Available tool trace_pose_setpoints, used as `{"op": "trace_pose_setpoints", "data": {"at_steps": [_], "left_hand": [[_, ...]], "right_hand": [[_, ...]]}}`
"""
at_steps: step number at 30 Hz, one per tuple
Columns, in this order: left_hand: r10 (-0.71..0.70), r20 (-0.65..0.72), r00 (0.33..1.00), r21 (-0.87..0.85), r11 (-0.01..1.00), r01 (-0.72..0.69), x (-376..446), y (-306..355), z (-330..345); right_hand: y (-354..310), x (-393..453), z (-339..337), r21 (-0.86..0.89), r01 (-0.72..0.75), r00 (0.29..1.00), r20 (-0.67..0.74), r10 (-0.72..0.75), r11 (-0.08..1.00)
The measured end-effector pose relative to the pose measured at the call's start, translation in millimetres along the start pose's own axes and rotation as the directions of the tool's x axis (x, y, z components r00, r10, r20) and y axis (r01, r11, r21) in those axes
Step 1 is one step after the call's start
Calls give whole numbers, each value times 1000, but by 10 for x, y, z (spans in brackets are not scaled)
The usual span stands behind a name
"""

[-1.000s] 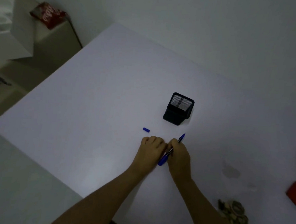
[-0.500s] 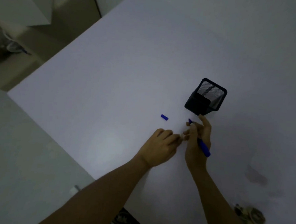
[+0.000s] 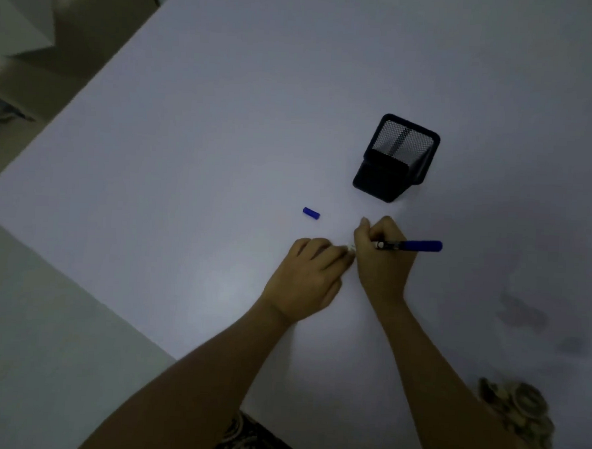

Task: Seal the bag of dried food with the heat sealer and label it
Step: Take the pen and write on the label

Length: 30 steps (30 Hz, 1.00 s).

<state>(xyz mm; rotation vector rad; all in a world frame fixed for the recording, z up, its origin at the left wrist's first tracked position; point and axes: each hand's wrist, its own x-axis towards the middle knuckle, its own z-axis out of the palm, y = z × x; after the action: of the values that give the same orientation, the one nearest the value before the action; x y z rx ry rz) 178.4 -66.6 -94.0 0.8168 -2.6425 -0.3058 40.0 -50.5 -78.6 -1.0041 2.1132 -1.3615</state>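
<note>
On a white table (image 3: 223, 152), the right hand (image 3: 381, 263) grips a blue pen (image 3: 413, 245); the left hand (image 3: 305, 279), fingers curled, pinches something small and white. The cap (image 3: 311, 212) lies near the holder (image 3: 394, 159).

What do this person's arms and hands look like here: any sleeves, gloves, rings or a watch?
Both forearms are bare as far as the frame shows, no sleeves. The left hand and right hand wear no gloves; no ring, watch or wristband is visible in this dim picture.
</note>
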Motion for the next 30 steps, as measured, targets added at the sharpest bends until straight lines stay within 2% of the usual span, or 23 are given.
{"op": "trace_pose_setpoints", "data": {"at_steps": [6,9,16,30], "left_hand": [[-28,52,998,8,1000,28,1,-4,-13],[19,48,999,-15,1000,-18,-30,70,42],[-9,24,1000,26,1000,8,19,31,2],[7,-9,1000,56,998,-6,27,54,39]], "right_hand": [[20,-22,10,4,37,999,-7,-37,999],[119,-72,-68,9,33,999,-43,-33,999],[32,-12,-14,74,36,999,-27,-34,997],[17,-21,-25,73,41,998,-59,-37,996]]}}
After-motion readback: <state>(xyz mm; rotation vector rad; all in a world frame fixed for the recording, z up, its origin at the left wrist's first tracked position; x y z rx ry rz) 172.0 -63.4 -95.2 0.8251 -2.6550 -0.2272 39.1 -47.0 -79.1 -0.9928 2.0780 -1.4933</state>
